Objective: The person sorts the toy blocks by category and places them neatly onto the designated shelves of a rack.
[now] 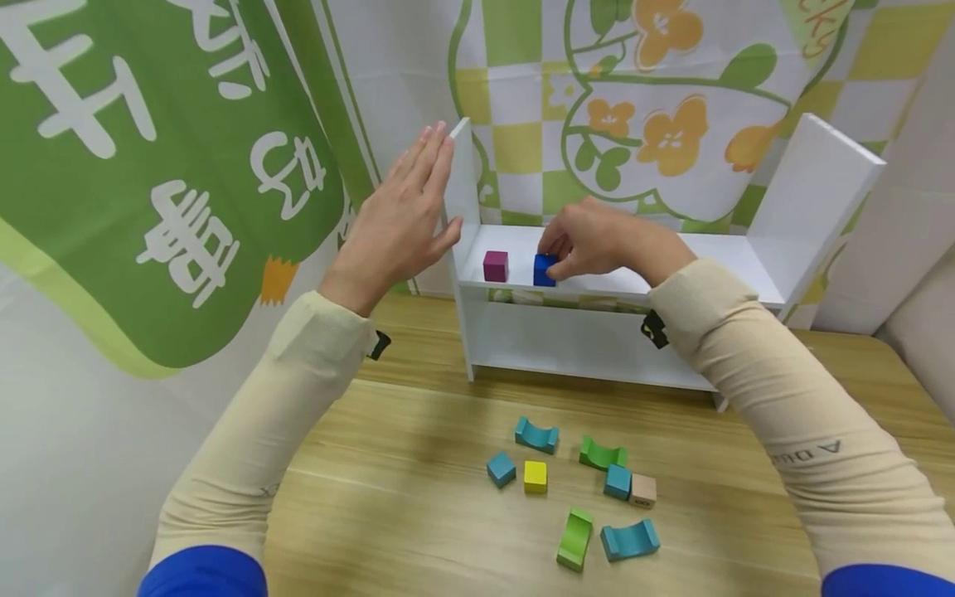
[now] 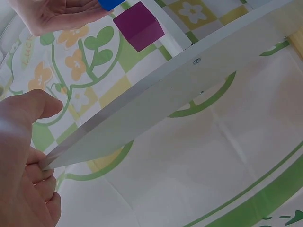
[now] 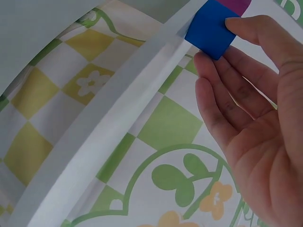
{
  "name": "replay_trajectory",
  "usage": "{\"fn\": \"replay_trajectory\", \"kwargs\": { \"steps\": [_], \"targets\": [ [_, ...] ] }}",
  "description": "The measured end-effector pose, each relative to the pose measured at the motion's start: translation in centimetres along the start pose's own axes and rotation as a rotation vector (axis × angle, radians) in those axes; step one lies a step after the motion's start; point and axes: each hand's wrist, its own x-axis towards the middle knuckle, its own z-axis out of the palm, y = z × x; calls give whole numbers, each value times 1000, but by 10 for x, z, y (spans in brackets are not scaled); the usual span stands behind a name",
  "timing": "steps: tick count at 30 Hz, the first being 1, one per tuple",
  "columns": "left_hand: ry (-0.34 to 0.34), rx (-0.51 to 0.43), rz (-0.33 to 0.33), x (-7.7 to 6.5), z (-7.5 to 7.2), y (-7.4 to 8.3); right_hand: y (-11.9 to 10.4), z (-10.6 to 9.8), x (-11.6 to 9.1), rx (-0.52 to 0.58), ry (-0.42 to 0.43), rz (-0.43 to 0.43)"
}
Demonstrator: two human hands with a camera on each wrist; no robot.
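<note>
My right hand (image 1: 593, 240) pinches a blue cube (image 3: 211, 29) between thumb and fingers, at the front edge of the white shelf's upper board (image 1: 694, 245). A magenta cube (image 1: 496, 266) sits on that board, left of the blue one. My left hand (image 1: 399, 211) is raised at the shelf's left side panel (image 1: 464, 178), its fingers straight in the head view. In the left wrist view the panel's corner meets the fingers of this hand.
On the wooden table (image 1: 418, 514) in front of the shelf lie a yellow cube (image 1: 535, 477), teal cubes (image 1: 501, 469), a wooden cube (image 1: 643, 491), and curved green blocks (image 1: 574, 539) and teal blocks (image 1: 630, 541). A printed curtain (image 1: 515, 157) hangs behind. The right side panel (image 1: 813, 191) rises beyond my right hand.
</note>
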Motion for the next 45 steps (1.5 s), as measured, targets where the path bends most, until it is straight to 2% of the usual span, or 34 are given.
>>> {"fn": "replay_trajectory", "kwargs": {
  "steps": [5,11,17,21,26,31,45],
  "targets": [
    [-5,-1,-2,0,-1,0,-1,-2,0,-13,-9,1],
    [-1,-1,-2,-1,-1,-1,-7,-13,-7,-23,25,-14],
    [4,-9,-3,-2,-2,-1,-19,-23,-21,-17,71,-64],
    [8,-10,-2,-2,-2,-1,-24,-22,-30,-1,79,-114],
    [3,-10,-2,-1,-2,0,-25,-6,-41,15,90,-206],
    [0,-12,-2,0,-1,0,-27,13,-51,44,71,-257],
    [6,-7,0,0,-1,0,-29,89,-67,90,-108,-268]
  ]
}}
